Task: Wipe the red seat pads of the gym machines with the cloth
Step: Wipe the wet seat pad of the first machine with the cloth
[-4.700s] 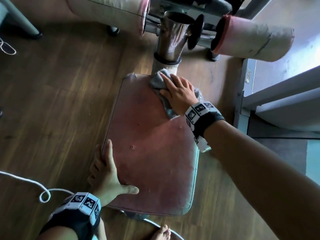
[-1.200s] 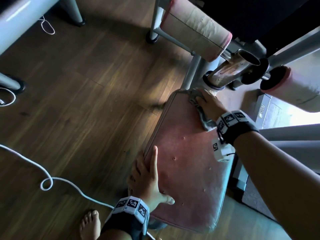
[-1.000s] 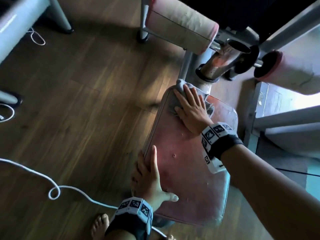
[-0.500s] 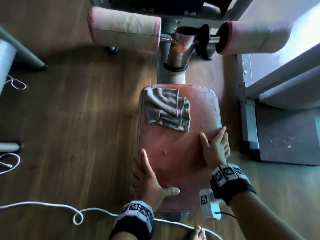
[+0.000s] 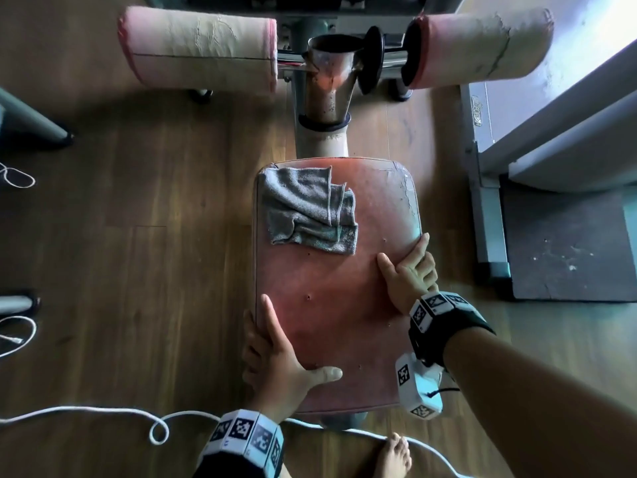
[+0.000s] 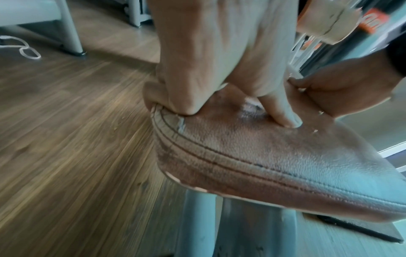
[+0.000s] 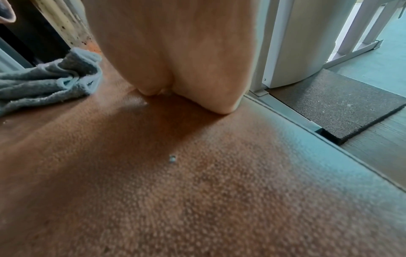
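Note:
The red seat pad [image 5: 331, 305] fills the middle of the head view. A crumpled grey cloth [image 5: 308, 208] lies loose on its far left part, with no hand on it. My left hand [image 5: 275, 353] grips the pad's near left edge: thumb spread on top, fingers curled over the side [image 6: 171, 97]. At the right edge my right hand [image 5: 406, 274] holds the pad the same way, thumb on top and fingers down over the rim. The right wrist view shows the cloth [image 7: 48, 81] beyond my palm [image 7: 175, 52] pressed on the leather [image 7: 197, 182].
Two worn foam rollers [image 5: 200, 50] [image 5: 479, 46] flank a metal post [image 5: 327, 84] beyond the seat. A grey machine frame [image 5: 486, 208] and dark rubber mat [image 5: 568, 243] lie to the right. A white cord [image 5: 103, 412] runs over the wooden floor near my bare foot [image 5: 393, 457].
My right hand has let go of the cloth, left it on the far left of the pad and come back to the pad's right edge. The left hand has stayed put.

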Motion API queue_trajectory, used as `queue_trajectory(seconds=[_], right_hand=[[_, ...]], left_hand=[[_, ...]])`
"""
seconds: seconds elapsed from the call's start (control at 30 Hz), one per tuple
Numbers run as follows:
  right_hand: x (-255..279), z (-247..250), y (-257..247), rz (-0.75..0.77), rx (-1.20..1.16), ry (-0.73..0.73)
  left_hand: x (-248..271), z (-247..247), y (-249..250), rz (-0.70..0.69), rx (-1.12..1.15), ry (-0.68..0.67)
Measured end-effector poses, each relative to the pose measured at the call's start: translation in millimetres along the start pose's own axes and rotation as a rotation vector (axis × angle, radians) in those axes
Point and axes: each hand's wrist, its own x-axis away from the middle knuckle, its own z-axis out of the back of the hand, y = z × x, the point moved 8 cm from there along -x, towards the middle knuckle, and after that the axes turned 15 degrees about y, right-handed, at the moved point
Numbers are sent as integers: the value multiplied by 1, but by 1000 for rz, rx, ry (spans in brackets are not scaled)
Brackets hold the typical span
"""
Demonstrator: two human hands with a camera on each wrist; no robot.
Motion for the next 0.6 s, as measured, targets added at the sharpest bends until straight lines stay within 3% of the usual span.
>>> queue_trajectory(seconds=[0.23,0.37,0.47,0.6], right_hand=[[-2,-5,3,-2,-20,-10],[-4,-6,5,0,-9,-44],[-4,-7,4,-3,-4,-60],[-2,-6,2,-5,-9,-48]], left_hand=[[1,-2,1,4,14,-51],[-2,6,5,87,-81,-84],[-21,26,30,-39,-65,100],[-52,44,103,-381,67,297]])
